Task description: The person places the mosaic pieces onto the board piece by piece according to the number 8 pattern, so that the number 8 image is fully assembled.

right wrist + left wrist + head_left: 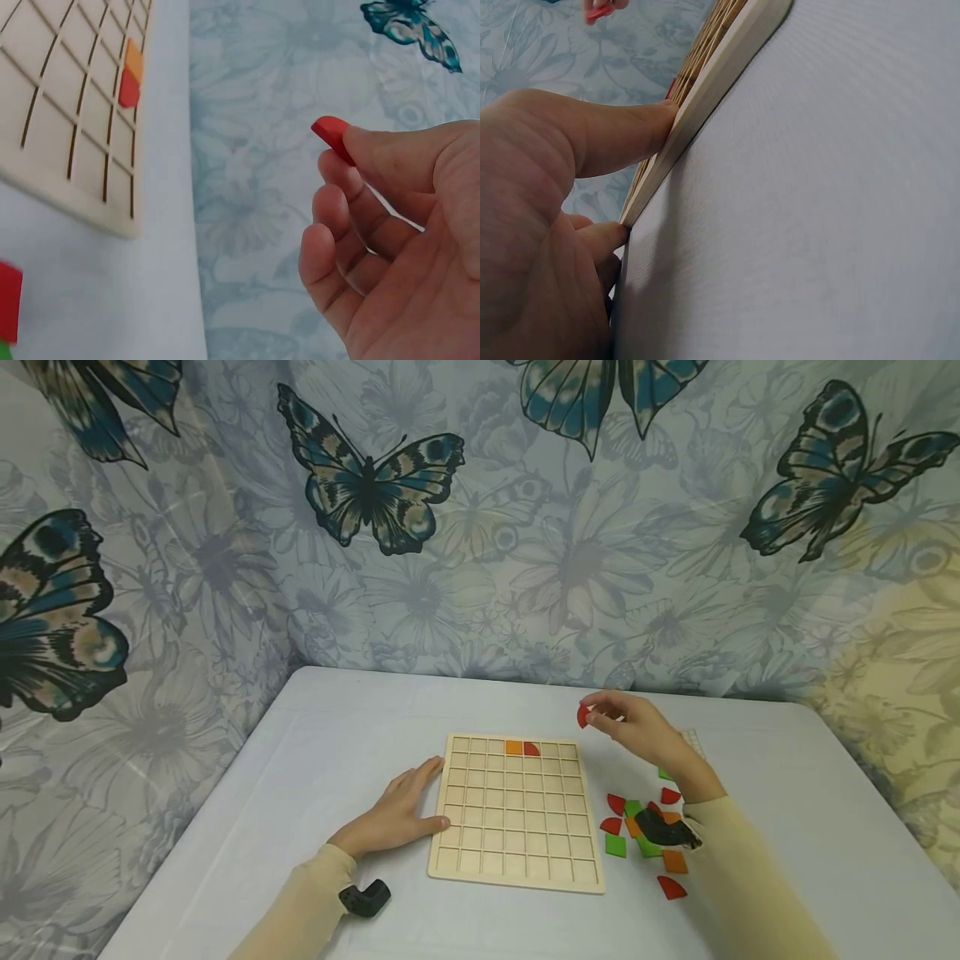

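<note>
A wooden grid board [517, 814] lies on the white table. In its far row sit an orange square tile [513, 747] and, beside it, a red quarter-circle tile [531, 749]. My left hand [397, 810] rests at the board's left edge, fingers extended, with the thumb touching the rim, as the left wrist view also shows. Above the table, beyond the board's far right corner, my right hand [626, 720] pinches another red tile [334, 137] with a curved edge between thumb and index finger. The other fingers of that hand curl loosely around nothing.
Right of the board lie several loose tiles: red quarter-circles [672, 887], green squares [615, 845] and orange squares [675, 861], partly hidden by the right wrist's black camera mount [666, 828]. A small pale gridded piece [692, 741] shows behind the right forearm. A butterfly-patterned wall covering [480, 610] stands behind the table.
</note>
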A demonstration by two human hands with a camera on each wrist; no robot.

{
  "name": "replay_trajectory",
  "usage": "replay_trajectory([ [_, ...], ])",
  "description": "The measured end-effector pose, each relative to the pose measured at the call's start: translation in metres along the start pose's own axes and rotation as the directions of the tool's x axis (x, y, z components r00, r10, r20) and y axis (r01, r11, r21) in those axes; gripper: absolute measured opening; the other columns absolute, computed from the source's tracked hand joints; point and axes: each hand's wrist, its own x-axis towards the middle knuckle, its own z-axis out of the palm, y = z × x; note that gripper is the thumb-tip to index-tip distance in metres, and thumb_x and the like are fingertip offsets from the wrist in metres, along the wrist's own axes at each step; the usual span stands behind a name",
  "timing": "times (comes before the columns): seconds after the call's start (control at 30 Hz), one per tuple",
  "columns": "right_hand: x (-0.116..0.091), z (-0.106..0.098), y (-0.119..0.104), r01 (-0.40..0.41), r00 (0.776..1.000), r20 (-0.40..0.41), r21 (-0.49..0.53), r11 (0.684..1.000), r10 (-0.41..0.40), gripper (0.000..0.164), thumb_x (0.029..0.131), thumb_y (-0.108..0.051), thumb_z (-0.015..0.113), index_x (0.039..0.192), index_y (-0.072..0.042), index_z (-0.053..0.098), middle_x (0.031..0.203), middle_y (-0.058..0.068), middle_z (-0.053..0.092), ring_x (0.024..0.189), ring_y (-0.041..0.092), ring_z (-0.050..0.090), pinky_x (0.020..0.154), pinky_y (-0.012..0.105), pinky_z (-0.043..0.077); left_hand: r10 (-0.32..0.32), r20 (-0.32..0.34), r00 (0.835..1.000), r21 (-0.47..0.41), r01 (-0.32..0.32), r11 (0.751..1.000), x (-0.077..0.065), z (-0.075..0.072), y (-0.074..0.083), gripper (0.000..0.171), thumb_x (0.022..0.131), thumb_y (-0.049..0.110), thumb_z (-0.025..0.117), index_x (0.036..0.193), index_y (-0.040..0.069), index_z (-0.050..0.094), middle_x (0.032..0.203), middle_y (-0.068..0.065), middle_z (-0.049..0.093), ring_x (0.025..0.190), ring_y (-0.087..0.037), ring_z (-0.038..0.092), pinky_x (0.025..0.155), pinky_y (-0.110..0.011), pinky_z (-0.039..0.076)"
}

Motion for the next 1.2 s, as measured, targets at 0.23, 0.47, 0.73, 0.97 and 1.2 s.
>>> replay_trajectory([
  [0.23,0.012,0.009,-0.010,0.056,0.998,0.021,0.036,0.998,-0.057,0.036,0.106,-0.016,0.055,0.140,-0.007,0.059,0.107,0.015,0.069,0.085,0.012,0.060,0.069,0.028,0.049,0.006,-0.001,1.000,0.004,-0.006,1.000,0.001,0.000,0.001,0.099,0.089,0.044,0.074,0.164,0.018,0.014,0.170,-0.008,0.019,0.156,-0.044,0.010,0.121,-0.070,0.012],
  [0.47,0.022,0.019,-0.016,0.043,0.999,0.001,0.081,0.996,-0.043,0.027,0.103,-0.019,0.060,0.129,-0.011,0.065,0.111,0.014,0.073,0.091,0.012,0.065,0.077,0.030,0.051,0.005,-0.001,1.000,-0.004,-0.005,1.000,0.002,0.000,-0.001,0.099,0.089,0.044,0.074,0.164,0.019,0.015,0.170,-0.007,0.020,0.156,-0.045,0.009,0.121,-0.071,0.012],
  [0.73,0.032,0.031,-0.024,0.000,1.000,-0.001,0.154,0.988,0.000,0.027,0.101,-0.025,0.065,0.123,-0.009,0.063,0.111,0.013,0.075,0.097,0.015,0.067,0.087,0.036,0.050,0.007,-0.001,1.000,0.003,-0.007,1.000,0.003,0.000,-0.002,0.098,0.090,0.044,0.074,0.164,0.018,0.015,0.170,-0.007,0.020,0.156,-0.045,0.009,0.121,-0.071,0.012],
  [0.97,0.039,0.040,-0.028,0.009,1.000,0.001,0.209,0.978,-0.009,0.021,0.099,-0.022,0.067,0.114,-0.008,0.065,0.109,0.012,0.075,0.096,0.014,0.067,0.085,0.036,0.051,-0.005,0.008,1.000,0.006,0.005,1.000,0.002,-0.001,-0.001,0.098,0.091,0.045,0.072,0.164,0.020,0.013,0.171,-0.004,0.018,0.157,-0.043,0.007,0.122,-0.070,0.012],
  [1.2,0.046,0.050,-0.033,0.001,1.000,0.000,0.243,0.970,-0.001,0.016,0.099,-0.017,0.066,0.109,-0.005,0.063,0.109,0.014,0.072,0.100,0.024,0.067,0.082,0.032,0.051,0.002,0.005,1.000,0.006,-0.002,1.000,0.002,-0.001,0.000,0.098,0.091,0.045,0.073,0.164,0.019,0.013,0.171,-0.005,0.019,0.156,-0.044,0.008,0.122,-0.070,0.012],
])
